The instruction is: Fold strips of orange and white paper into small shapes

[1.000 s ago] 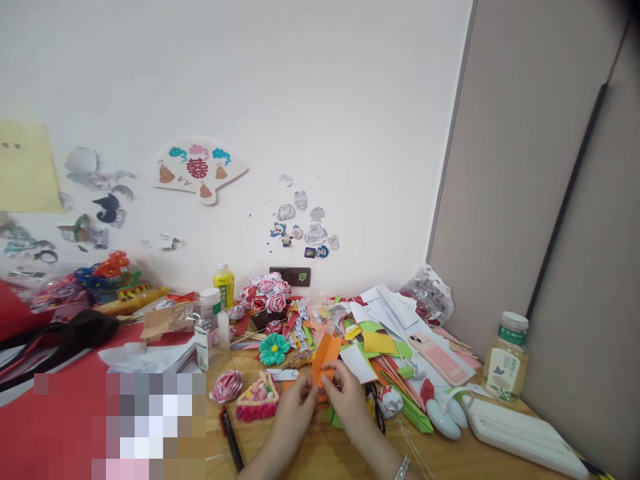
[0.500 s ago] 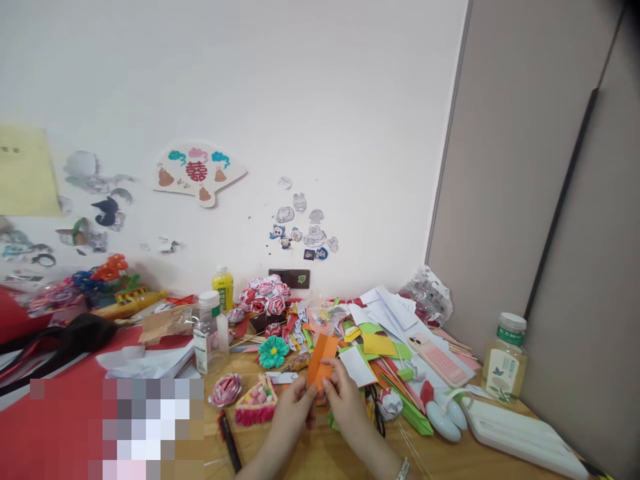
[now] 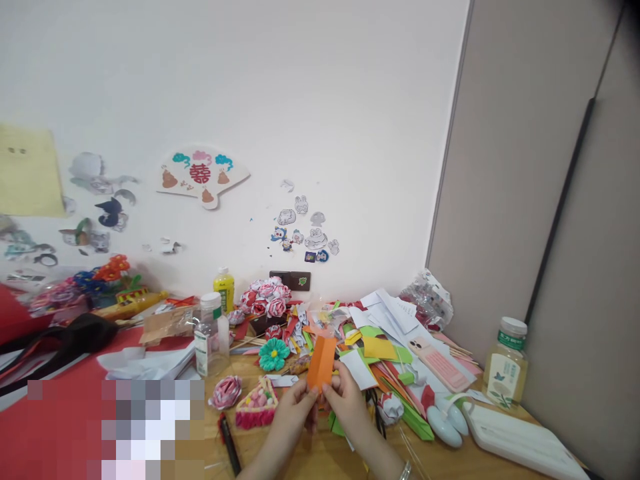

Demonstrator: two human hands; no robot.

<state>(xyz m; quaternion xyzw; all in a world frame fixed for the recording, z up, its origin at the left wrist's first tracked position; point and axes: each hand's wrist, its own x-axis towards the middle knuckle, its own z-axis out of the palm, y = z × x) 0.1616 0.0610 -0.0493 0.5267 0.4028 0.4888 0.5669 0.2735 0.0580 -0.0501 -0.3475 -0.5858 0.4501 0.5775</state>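
Observation:
An orange strip of folded paper [image 3: 321, 363] stands upright between my two hands, a crease running down its length. My left hand [image 3: 299, 401] pinches its lower left edge between thumb and fingers. At the lower right edge, my right hand [image 3: 342, 395] grips the same paper, its thumb near the bottom. Left of my hands lie a crocheted cake slice [image 3: 257, 405], a red-and-white paper rose [image 3: 225, 393] and a black pen [image 3: 230, 445]. A teal flower [image 3: 273, 354] is just beyond them.
Colored paper scraps [image 3: 379, 346], a pink phone [image 3: 440, 363] and white sheets crowd the right. A clear bottle [image 3: 210, 337] stands left, a jar [image 3: 506, 367] at far right. A white lamp-like device [image 3: 520, 437] lies near the right edge of the wooden table [image 3: 285, 460].
My right fingers have shifted from the front of the orange paper to its right edge. The paper's upper part looks less spread, and the view has moved slightly.

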